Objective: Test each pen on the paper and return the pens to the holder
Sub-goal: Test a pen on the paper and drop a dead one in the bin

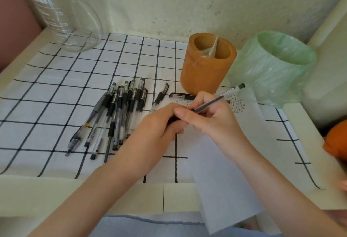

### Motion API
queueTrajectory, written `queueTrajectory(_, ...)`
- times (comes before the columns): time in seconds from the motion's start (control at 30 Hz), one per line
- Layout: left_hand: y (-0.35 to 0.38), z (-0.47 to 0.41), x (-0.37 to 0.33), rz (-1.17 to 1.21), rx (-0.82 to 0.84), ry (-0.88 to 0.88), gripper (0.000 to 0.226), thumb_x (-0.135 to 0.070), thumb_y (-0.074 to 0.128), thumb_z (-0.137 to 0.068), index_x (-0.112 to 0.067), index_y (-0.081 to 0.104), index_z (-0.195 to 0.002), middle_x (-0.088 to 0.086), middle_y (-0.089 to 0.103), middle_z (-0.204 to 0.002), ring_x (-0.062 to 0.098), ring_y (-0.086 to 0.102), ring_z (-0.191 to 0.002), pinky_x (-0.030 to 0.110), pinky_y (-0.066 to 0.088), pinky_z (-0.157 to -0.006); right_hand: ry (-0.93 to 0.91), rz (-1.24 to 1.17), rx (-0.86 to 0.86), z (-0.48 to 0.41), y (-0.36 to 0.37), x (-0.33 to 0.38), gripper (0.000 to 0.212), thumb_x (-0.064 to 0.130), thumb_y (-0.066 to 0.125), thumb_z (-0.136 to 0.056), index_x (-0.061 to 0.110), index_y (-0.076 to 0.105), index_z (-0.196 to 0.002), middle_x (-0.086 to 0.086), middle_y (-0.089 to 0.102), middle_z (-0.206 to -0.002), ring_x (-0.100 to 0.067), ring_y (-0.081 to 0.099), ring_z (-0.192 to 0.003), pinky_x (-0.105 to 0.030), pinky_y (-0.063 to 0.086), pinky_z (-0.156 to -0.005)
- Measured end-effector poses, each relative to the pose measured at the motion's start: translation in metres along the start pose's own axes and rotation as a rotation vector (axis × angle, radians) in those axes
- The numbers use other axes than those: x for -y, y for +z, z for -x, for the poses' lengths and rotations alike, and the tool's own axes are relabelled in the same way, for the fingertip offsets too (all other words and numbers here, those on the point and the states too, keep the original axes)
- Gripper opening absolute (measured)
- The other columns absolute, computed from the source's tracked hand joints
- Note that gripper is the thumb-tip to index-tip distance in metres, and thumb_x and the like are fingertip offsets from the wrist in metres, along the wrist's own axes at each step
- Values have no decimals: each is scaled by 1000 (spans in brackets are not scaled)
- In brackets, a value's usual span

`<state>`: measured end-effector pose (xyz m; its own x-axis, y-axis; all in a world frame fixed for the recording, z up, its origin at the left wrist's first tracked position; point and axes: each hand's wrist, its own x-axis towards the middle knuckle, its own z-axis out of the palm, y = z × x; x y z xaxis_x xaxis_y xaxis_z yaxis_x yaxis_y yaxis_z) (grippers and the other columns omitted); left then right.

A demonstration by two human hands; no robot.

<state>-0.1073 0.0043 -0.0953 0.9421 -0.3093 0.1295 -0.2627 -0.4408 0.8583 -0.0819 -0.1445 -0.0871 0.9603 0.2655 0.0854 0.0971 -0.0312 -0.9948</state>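
Grips a pen in the right hand, thumb and fingers curled tight round the barrel, back end tilted up toward the holder; curls the left hand round the dark lower end of the same pen, both hands touching, just above the left edge of the paper; cannot tell if a cap sits under the left fingers.

Near the far end of the paper, rows of small ink marks; paper itself along the right part of the table, near end hanging over the front edge.

Holder upright toward the back edge, right of the middle, just beyond the hands; inside it a clear wrapper.

Left of the hands, on the checked cloth, a loose pile of pens; between pile and holder a single pen and a capped pen; beside the holder, on the far end of the paper, a clear pen.

In the back left corner a glass jug; in the back right corner a bin with green bag.
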Motion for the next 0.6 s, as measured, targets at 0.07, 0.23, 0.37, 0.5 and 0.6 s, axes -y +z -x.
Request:
queueTrajectory(0.07,3,2,-1,-16,-21,-9,9,-25,43,-95,-26,51,-91,-9,51,-65,4,49,-60,16,39,-55,43,-1,-8,0,-1,0,26,7,67,-83,9,48,-66,8,48,-42,-1,39,-35,-11,29,-41)
queueTrajectory(0.23,8,3,-1,-86,-42,-14,21,-41,36,-92,-23,47,-94,-3,43,-52,13,36,-43,24,29,-43,152,-65,8,2,-1,-2,25,19,66,-81,11,48,-66,1,46,-43,-9,34,-36,-17,24,-37)
queueTrajectory(0.37,2,2,2,-9,-53,-42,20,-47,46,-88,-37,54,-103,-2,36,-46,11,31,-41,20,26,-43,191,-135,15,4,-6,0,24,27,67,-75,17,49,-62,2,48,-45,-10,33,-38,-17,26,-38)
queueTrajectory(0.5,-1,2,8,-120,-8,-103,35,-59,48,-79,-42,49,-110,2,54,-56,7,45,-45,23,40,-47,213,-220,-113,1,-12,-3,25,20,65,-81,18,50,-60,1,49,-46,-12,36,-37,-18,27,-35)
queueTrajectory(0.6,-6,4,14,-313,-11,-135,40,-59,51,-76,-39,53,-109,-8,43,-52,3,44,-46,17,35,-50,176,-255,-289,-2,-26,-5,14,11,54,-92,11,57,-78,-7,59,-53,-18,51,-41,-21,35,-37)
